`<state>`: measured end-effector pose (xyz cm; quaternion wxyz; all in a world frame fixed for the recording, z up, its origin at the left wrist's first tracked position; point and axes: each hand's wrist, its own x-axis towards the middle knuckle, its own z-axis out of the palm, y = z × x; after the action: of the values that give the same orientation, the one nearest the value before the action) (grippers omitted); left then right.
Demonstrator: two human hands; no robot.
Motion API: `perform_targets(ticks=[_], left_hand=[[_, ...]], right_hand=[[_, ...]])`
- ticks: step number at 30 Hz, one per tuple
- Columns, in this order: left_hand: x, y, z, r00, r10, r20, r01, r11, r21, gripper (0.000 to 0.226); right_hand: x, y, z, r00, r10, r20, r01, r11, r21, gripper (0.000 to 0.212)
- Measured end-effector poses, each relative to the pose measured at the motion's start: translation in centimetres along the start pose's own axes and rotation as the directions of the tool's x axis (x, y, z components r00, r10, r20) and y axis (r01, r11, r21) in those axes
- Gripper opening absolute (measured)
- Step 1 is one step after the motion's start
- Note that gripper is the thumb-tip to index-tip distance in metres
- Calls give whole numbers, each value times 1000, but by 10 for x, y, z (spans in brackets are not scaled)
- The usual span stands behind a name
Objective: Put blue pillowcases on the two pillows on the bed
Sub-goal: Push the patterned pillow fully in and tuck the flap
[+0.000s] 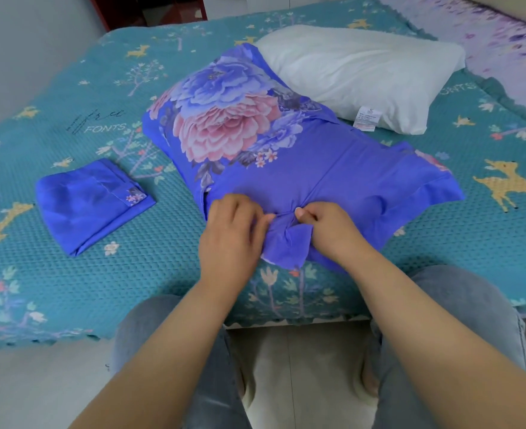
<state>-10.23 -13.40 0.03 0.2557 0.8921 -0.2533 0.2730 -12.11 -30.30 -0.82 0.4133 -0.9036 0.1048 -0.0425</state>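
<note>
Two pillows lay on the bed: one covered pillow in a blue flowered case and one bare white pillow. One folded blue pillowcase lay there too. Two hands were in view, the left hand and the right hand.

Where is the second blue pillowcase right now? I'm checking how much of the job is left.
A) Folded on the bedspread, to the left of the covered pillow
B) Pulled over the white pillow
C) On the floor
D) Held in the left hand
A: the folded pillowcase lies flat on the bedspread, left of the covered pillow, while the white pillow behind is bare.
</note>
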Motion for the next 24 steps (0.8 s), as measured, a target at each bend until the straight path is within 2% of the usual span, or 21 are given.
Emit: perform_targets(ticks=[1, 2, 3, 5, 8, 10, 12, 14, 17, 18, 20, 22, 24], left_hand=[[-10, 7, -2, 983, 165, -86, -163, 986, 27, 20], [-21, 15, 0, 957, 282, -74, -280, 959, 35, 29], [-30, 20, 4, 942, 337, 2, -336, 940, 50, 42], [-44, 22, 17, 930, 313, 194, -344, 926, 156, 68], [-48, 15, 34, 934, 200, 297, -286, 915, 285, 71], [-43, 16, 37, 945, 164, 283, -250, 921, 300, 62], [-38, 19, 39, 953, 150, 263, -225, 933, 282, 58], [-40, 20, 41, 952, 155, 266, -225, 939, 259, 58], [-46, 18, 43, 956, 168, 240, -229, 939, 256, 54], [-47, 17, 44, 958, 175, 229, -233, 937, 260, 52], [-51, 17, 45, 961, 191, 201, -241, 935, 261, 50], [-57, 16, 47, 964, 203, 170, -242, 937, 253, 47], [-63, 16, 49, 967, 195, 167, -234, 937, 259, 49]], right_hand=[[1, 1, -1, 1000, -8, -17, 8, 1000, -21, 45], [1, 2, -1, 999, -15, -32, 14, 999, -31, 45], [2, 3, -1, 999, -13, -41, 11, 999, -38, 44], [2, 1, 0, 999, 10, -34, -12, 997, -71, 43], [-2, -7, -1, 999, -22, -34, 17, 988, -156, 36], [-2, -14, -7, 989, -97, -109, 72, 975, -209, 24], [4, -20, -15, 949, -219, -228, 161, 955, -248, 19], [18, -16, -20, 908, -369, -198, 274, 882, -384, 26], [31, -7, -20, 886, -459, -68, 368, 785, -499, 24], [33, -6, -19, 857, -510, -72, 398, 744, -537, 20], [33, -5, -19, 810, -579, -94, 415, 680, -605, 25], [33, -10, -24, 784, -606, -133, 420, 676, -605, 34], [39, -18, -35, 793, -581, -185, 399, 724, -563, 34]])
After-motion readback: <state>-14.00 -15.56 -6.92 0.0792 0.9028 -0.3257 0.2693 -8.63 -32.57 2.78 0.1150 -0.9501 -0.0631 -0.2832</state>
